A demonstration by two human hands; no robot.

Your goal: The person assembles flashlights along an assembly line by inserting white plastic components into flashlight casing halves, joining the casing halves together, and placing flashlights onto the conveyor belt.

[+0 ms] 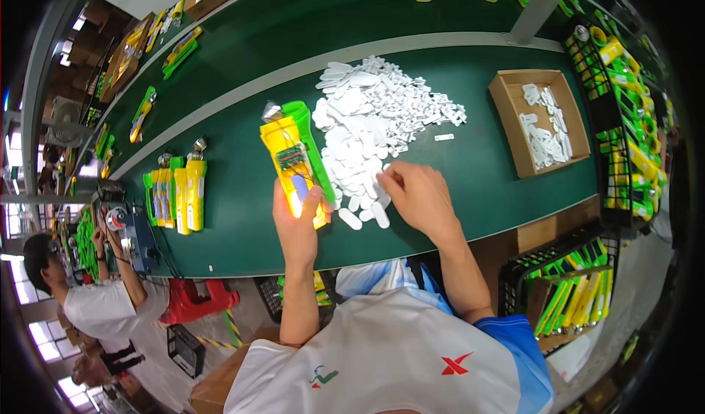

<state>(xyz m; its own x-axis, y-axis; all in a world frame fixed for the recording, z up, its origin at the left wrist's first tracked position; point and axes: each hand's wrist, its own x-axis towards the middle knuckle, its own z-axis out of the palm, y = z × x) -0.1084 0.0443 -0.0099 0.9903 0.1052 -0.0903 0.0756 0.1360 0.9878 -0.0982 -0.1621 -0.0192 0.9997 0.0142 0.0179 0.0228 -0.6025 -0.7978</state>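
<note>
My left hand [299, 227] grips an opened flashlight body [286, 153], its yellow half and green half side by side. A small green circuit board with wires and a blue-violet part show inside the yellow half, and a silvery reflector sits at its top. My right hand [424, 200] is closed at the right edge of a pile of white plastic pieces [360, 120]; its thumb and fingers are pinched together. What the fingertips hold, if anything, cannot be made out. Oval white covers lie nearest my hands, with smaller white parts toward the back right.
Several yellow and green flashlight bodies [176, 194] stand in a row at left. A cardboard box [507, 124] at right holds white pieces. Black crates [609, 142] of flashlight parts flank the right side. A metal rail [294, 65] crosses behind. Another person [110, 304] works at far left.
</note>
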